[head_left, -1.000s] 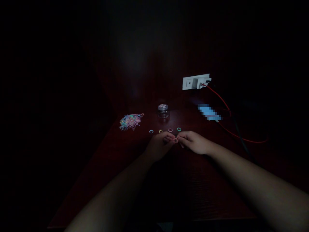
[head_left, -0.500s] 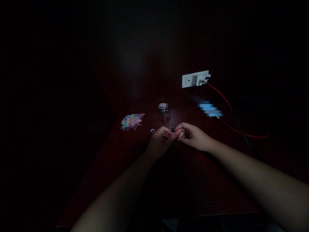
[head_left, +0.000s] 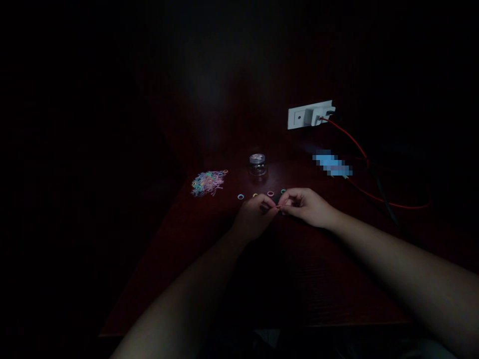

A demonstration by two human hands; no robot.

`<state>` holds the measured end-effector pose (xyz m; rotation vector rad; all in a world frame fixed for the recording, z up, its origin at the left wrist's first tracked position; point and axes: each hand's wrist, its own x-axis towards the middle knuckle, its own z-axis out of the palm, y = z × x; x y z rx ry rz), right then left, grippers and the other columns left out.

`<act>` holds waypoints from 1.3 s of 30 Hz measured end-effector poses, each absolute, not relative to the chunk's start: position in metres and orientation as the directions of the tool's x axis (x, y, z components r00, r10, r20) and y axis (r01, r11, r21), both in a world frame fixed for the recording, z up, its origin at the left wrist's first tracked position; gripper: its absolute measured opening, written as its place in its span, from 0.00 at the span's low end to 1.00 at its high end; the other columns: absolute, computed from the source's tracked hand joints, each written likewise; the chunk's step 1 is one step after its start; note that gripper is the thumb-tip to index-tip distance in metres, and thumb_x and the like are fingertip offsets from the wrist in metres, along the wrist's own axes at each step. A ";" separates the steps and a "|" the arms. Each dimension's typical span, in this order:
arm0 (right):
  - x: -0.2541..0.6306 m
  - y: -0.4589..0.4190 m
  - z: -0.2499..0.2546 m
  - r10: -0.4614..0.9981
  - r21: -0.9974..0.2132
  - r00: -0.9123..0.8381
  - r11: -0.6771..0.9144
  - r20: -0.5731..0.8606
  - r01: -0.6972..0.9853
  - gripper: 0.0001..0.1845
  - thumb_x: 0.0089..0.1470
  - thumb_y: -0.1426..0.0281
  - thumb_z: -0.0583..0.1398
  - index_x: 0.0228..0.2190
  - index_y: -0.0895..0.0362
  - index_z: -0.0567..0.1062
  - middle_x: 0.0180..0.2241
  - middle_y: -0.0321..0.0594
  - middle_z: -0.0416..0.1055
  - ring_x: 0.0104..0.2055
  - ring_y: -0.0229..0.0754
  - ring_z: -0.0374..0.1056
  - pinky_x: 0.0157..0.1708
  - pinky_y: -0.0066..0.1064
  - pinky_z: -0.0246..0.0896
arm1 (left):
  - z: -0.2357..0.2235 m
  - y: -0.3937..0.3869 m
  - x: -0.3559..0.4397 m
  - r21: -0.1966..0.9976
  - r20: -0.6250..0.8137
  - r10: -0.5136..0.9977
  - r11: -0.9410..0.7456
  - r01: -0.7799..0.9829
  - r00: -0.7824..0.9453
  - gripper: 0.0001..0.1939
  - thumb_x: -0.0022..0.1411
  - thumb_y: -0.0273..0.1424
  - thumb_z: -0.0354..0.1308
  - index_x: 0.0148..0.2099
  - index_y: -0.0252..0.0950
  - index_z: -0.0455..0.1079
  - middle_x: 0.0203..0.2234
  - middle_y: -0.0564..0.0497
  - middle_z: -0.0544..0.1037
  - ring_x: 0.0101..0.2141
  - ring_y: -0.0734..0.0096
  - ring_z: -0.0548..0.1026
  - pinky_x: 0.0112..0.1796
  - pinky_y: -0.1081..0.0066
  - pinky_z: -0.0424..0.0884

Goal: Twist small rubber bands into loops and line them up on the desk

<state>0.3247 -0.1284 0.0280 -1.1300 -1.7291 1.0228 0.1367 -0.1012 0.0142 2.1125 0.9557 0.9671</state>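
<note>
My left hand (head_left: 255,217) and my right hand (head_left: 309,207) meet above the dark red table, fingertips pinched together on a small reddish hair tie (head_left: 278,207). Just beyond the fingers lie several small rings: a blue hair tie (head_left: 240,197), a yellow hair tie (head_left: 255,195) partly behind my left hand, a pink hair tie (head_left: 270,194) and a green hair tie (head_left: 283,191) beside my right fingers. Farther left is a heap of pastel hair ties (head_left: 208,183). A clear lidded jar (head_left: 258,164) stands upright behind the row.
On the wall at the back is a white socket plate (head_left: 295,118) with a plugged-in charger (head_left: 313,116). Its red cable (head_left: 348,133) droops to the right, toward a blurred-out bright blue object (head_left: 332,163) on the table (head_left: 179,269). The room is very dark.
The view has shifted slightly, moving the scene right and up. Both hands stay together on the reddish hair tie, which has turned more edge-on. Yellow and green hair ties now show beyond the fingers.
</note>
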 end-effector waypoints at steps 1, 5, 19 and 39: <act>0.325 -0.129 0.028 0.941 -0.916 -0.272 0.277 0.199 0.289 0.10 0.48 0.65 0.64 0.28 0.59 0.73 0.19 0.31 0.65 0.21 0.31 0.57 0.20 0.25 0.50 | 0.014 -0.102 0.137 0.764 0.358 0.802 -0.546 0.344 0.478 0.04 0.58 0.31 0.59 0.34 0.37 0.69 0.29 0.52 0.77 0.30 0.73 0.74 0.32 0.72 0.69; 0.325 -0.128 0.026 0.929 -0.898 -0.273 0.327 0.249 0.293 0.09 0.48 0.66 0.64 0.28 0.59 0.72 0.21 0.32 0.65 0.22 0.32 0.57 0.22 0.26 0.51 | 0.014 -0.104 0.138 0.801 0.354 0.796 -0.529 0.281 0.490 0.05 0.58 0.31 0.58 0.34 0.36 0.65 0.27 0.53 0.75 0.29 0.74 0.73 0.31 0.74 0.67; 0.323 -0.132 0.029 0.914 -0.856 -0.268 0.385 0.304 0.344 0.07 0.48 0.67 0.63 0.27 0.58 0.70 0.23 0.34 0.65 0.24 0.34 0.58 0.25 0.28 0.53 | 0.021 -0.106 0.134 0.824 0.336 0.789 -0.511 0.245 0.514 0.05 0.62 0.30 0.49 0.35 0.36 0.65 0.30 0.52 0.77 0.31 0.73 0.74 0.33 0.72 0.67; 0.322 -0.134 0.031 0.893 -0.818 -0.268 0.442 0.362 0.367 0.06 0.49 0.70 0.60 0.27 0.57 0.67 0.23 0.33 0.63 0.24 0.34 0.58 0.25 0.27 0.54 | 0.016 -0.106 0.139 0.853 0.330 0.796 -0.482 0.202 0.507 0.07 0.60 0.34 0.56 0.36 0.36 0.65 0.25 0.54 0.73 0.26 0.77 0.69 0.28 0.75 0.64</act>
